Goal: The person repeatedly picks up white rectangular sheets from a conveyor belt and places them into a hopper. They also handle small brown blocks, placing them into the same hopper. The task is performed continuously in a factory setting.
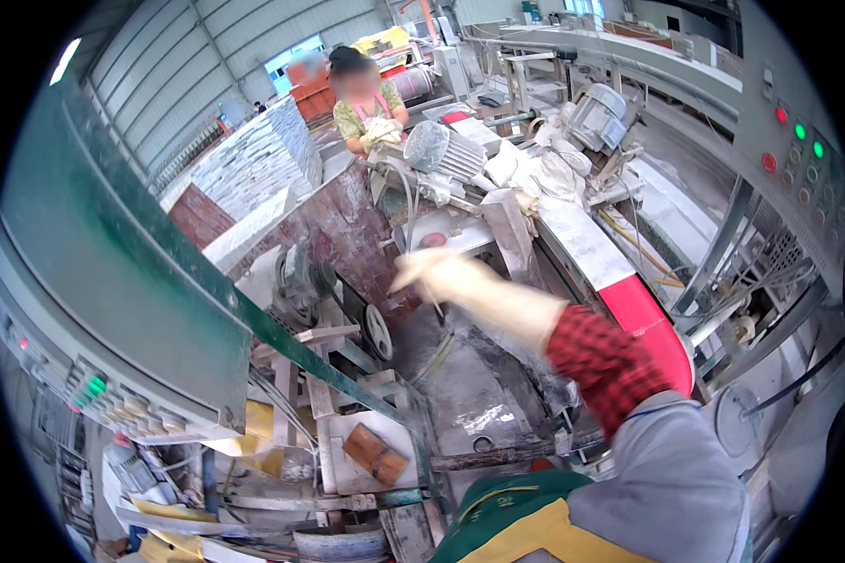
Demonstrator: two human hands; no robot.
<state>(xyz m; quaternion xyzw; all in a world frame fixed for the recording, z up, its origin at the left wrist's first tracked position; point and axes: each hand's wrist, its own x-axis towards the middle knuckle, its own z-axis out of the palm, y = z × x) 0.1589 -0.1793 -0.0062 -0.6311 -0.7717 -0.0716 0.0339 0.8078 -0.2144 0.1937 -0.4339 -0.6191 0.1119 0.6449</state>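
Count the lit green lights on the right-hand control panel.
2: upper green light, beside a red light; lower green light, diagonally below. More may be hidden.

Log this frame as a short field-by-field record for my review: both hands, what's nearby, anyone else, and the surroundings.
Right hand: cream-gloved hand, extended leftward, motion-blurred; nothing visibly held
Left hand: not in view
Nearby in the picture: pale pulley wheel and grey motor, to its lower left
Other person: co-worker beyond the machinery, wearing light gloves
Controls: green cabinet at left, grey panel at right, both with lit lamps
Background: stacked grey slabs
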